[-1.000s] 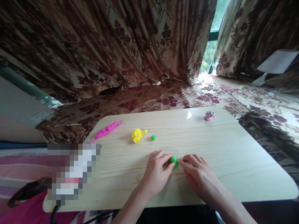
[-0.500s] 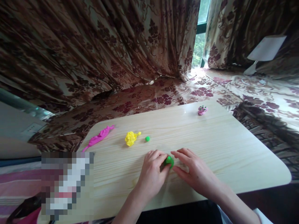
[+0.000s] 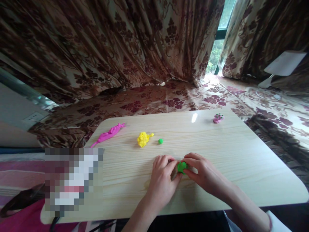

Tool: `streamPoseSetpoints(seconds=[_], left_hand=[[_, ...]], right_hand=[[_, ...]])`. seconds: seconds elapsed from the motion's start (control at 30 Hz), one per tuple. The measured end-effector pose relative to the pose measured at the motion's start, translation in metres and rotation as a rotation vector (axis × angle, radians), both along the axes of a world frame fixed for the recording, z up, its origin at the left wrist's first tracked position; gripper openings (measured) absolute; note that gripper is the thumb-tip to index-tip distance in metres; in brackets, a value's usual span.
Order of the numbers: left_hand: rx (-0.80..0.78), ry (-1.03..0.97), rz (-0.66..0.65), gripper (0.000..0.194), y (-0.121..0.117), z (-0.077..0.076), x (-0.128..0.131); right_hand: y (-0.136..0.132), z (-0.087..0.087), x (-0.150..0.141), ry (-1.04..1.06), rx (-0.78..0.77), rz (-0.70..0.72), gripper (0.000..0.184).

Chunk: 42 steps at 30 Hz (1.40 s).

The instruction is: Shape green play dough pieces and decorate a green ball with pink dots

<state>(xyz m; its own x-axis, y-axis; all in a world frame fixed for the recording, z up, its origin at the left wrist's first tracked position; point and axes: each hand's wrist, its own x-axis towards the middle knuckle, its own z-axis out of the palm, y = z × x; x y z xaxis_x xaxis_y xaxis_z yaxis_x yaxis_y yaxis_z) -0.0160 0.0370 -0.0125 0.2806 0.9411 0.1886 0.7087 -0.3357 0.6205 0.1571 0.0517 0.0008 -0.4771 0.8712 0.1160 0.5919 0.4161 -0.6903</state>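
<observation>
Currently both hands on one piece: left hand (image 3: 164, 177) and right hand (image 3: 202, 172) each pinch the green clay piece (image 3: 182, 167), thumb and fingers clamped on its two sides, near the front-middle of the table (image 3: 231, 154). Small green ball (image 3: 160, 141) sits beyond it, just right of the yellow lump (image 3: 143, 139). Pink strip (image 3: 108, 134) lies slantwise at far left; pink piece with dark specks (image 3: 218, 118) near the far right edge. Nothing between hands and the ball. Tabletop pale wood grain, glare spot at the back. Pixelated patch covers the left end. Behind: floral curtains (image 3: 149, 42), window gap, white lamp (image 3: 286, 62) on floral cloth.
</observation>
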Motion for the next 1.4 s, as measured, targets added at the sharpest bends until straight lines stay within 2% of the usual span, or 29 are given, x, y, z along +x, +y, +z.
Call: streamPoseSetpoints(seconds=[0.27, 0.37, 0.47, 0.77, 0.87, 1.0, 1.13, 1.3, 1.4], left_hand=[[-0.012, -0.015, -0.001, 0.028, 0.000, 0.001, -0.002], [-0.031, -0.047, 0.002, 0.030, -0.003, 0.001, -0.006], [-0.049, -0.097, 0.038, 0.031, -0.008, 0.001, -0.014], [-0.061, -0.144, 0.112, 0.031, -0.019, -0.001, -0.034], [-0.078, -0.179, 0.121, 0.030, -0.021, -0.001, -0.035], [-0.142, -0.372, 0.159, 0.029, -0.028, 0.011, -0.031], [-0.317, -0.619, 0.060, 0.029, -0.037, 0.033, -0.019], [-0.415, -0.761, 0.059, 0.029, -0.046, 0.052, -0.006], [-0.597, -1.034, 0.090, 0.031, -0.046, 0.055, -0.001]], right_hand=[[0.012, -0.004, 0.000, -0.013, -0.128, 0.011, 0.009], [0.011, 0.000, -0.001, -0.014, -0.117, 0.026, 0.008], [0.008, 0.003, -0.003, -0.008, -0.082, 0.024, 0.018], [0.004, -0.006, -0.010, -0.023, -0.059, 0.006, 0.009], [0.004, -0.004, -0.009, -0.010, -0.062, 0.005, 0.009], [-0.001, 0.015, -0.008, 0.120, -0.098, -0.006, 0.010], [-0.017, 0.032, -0.014, 0.303, -0.042, -0.008, 0.016], [-0.029, 0.028, -0.019, 0.390, 0.104, -0.040, 0.022], [-0.031, 0.028, -0.015, 0.392, 0.149, -0.071, 0.024]])
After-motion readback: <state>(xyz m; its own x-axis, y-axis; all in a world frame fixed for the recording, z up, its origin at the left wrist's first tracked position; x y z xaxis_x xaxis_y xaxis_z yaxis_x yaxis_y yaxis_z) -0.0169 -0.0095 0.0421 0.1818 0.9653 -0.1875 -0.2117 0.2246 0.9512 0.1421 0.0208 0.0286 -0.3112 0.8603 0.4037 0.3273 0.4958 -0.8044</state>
